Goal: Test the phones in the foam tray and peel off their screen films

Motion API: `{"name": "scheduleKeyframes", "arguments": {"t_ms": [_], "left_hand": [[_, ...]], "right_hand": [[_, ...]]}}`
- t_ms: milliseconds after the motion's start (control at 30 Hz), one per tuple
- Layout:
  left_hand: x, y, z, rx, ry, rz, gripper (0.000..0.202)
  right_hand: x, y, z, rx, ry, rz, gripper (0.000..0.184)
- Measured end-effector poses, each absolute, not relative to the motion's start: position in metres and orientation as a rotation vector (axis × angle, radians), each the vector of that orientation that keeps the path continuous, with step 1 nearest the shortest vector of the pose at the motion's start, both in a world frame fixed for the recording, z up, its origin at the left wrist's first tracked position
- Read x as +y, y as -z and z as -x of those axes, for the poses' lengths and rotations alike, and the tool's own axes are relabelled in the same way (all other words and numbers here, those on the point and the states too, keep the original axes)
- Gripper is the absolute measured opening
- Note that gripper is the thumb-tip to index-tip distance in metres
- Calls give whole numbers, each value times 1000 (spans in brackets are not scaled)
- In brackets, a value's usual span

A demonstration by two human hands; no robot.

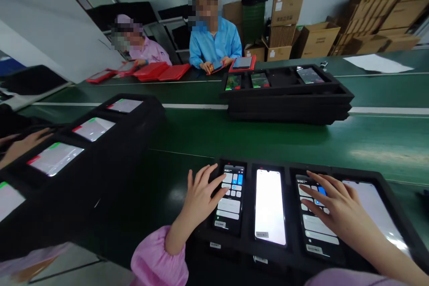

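Note:
A black foam tray [250,254] in front of me holds several smartphones in a row of slots. Over the leftmost smartphone [229,208] my left hand [203,190] is spread, its fingertips at the screen, which shows a control panel with white and blue tiles. Beside it lies a smartphone with a plain white screen [270,201]. My right hand [335,203] reaches over the third smartphone [318,230], fingers apart at a similar panel and covering part of it. The rightmost smartphone [378,208] has a pale lit screen, partly behind my right hand.
At left, a stack of black trays [117,156] carries lit phones; another person's hand [25,147] is beside it. More stacked trays [288,107] stand across the green bench [187,129]. Two people sit opposite, near red cases [162,72]. Cardboard boxes [317,38] stand behind.

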State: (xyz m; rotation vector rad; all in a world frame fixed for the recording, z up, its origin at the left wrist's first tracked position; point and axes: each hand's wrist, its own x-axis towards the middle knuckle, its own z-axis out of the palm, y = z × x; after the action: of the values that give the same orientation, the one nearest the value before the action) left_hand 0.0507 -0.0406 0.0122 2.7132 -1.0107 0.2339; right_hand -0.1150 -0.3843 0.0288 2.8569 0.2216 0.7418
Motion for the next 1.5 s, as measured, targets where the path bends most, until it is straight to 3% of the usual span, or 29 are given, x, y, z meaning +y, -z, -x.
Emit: {"name": "scheduleKeyframes", "arguments": {"t_ms": [167, 700, 1167, 1500], "left_hand": [[-35, -11, -51, -999, -268, -2694, 37], [-41, -13, -47, -1073, -254, -2703, 32], [-39, -8, -49, -1064, -248, -2658, 33], [-42, -8, -50, -1036, -251, -2668, 34]], "right_hand": [[-384, -24, 117, 142, -684, -2959, 50], [-378, -38, 113, 206, -759, -2848, 56], [-343, -32, 86, 250, -629, -3026, 29], [-340, -34, 90, 224, -732, -2897, 44]]}}
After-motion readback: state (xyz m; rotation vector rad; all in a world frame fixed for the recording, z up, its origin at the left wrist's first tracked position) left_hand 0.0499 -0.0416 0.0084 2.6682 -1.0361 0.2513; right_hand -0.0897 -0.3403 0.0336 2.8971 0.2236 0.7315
